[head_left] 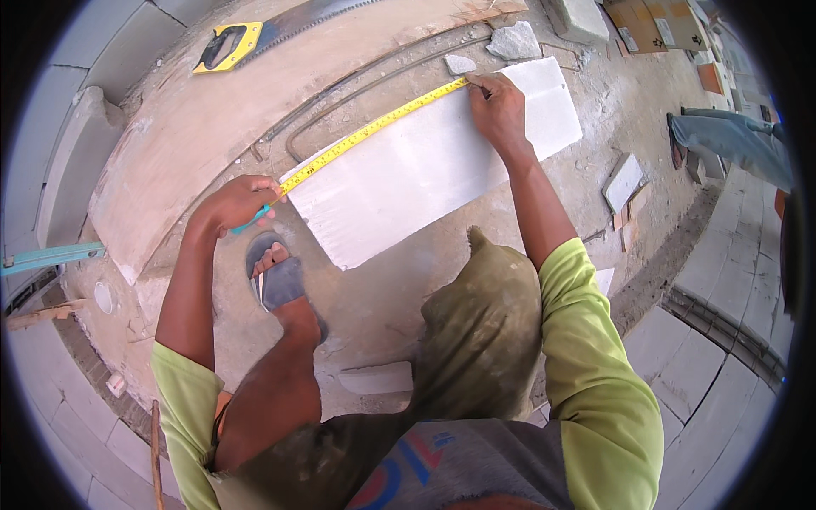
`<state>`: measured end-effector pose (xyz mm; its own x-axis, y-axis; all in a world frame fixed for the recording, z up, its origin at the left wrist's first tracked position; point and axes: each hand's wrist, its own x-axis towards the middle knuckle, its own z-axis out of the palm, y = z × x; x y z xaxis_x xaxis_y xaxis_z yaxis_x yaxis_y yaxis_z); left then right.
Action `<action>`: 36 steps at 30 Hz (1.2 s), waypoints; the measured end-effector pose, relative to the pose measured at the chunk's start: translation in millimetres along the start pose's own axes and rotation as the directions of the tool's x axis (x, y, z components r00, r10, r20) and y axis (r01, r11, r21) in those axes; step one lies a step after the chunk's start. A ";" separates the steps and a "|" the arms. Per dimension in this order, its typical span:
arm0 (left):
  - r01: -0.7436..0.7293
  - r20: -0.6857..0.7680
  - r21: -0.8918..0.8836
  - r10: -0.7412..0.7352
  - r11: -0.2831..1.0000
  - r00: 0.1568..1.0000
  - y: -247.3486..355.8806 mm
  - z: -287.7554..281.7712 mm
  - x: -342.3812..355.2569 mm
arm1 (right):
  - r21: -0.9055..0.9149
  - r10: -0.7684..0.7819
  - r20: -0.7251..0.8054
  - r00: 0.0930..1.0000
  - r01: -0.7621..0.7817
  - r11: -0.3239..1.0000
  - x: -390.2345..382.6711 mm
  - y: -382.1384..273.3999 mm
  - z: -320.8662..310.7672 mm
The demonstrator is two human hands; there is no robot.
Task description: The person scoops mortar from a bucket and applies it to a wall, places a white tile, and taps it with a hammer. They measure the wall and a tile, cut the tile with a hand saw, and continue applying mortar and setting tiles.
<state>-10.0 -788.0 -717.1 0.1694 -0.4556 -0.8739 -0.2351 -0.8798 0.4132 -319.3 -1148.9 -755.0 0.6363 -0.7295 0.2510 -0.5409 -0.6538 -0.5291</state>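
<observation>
A long white block point(408, 195) lies at a slant on the dusty floor, with a yellow measuring tape point(374, 127) stretched along its upper edge. At the block's left end, my left hand point(242, 204) holds the tape and a slim cyan tool point(249, 219), whose kind I cannot make out. The fingers of my right hand point(497, 115) are closed on the tape near the block's upper right part. My sandalled foot point(280, 280) stands beside the block's lower left.
A handsaw point(228, 47) lies on a long board point(161, 170). Bent rods, rubble point(514, 41) and cardboard boxes point(650, 25) are behind the block. A person's trousered leg point(727, 144) is at the right. Stacked pale blocks point(722, 255) line both sides; a cyan bar point(51, 255) is at left.
</observation>
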 end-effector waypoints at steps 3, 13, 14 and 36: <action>-0.015 -0.036 -0.028 0.014 1.000 0.999 -1.3 3.8 -5.9 | 0.027 0.014 0.021 1.000 -0.015 1.000 2.1 -6.7 -0.9; -0.018 0.132 -0.097 0.031 0.995 0.991 -27.5 101.9 -24.7 | -0.023 0.036 0.106 0.994 -0.033 0.999 -95.4 26.1 -49.9; -0.008 0.194 -0.051 0.018 0.999 0.981 -25.6 123.5 -33.8 | -0.021 0.051 0.087 0.995 -0.050 0.999 -122.1 33.3 -58.8; -0.051 -0.374 -0.112 0.005 0.992 0.927 -125.3 -42.9 -45.9 | 0.340 -0.274 0.511 0.815 0.102 0.935 143.6 -299.3 149.1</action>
<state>52.7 -662.7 -717.7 0.5142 -0.4778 -0.7122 -0.1343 -0.8651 0.4833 16.0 -1028.0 -681.5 0.9477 -0.3126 -0.0643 -0.2542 -0.6175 -0.7444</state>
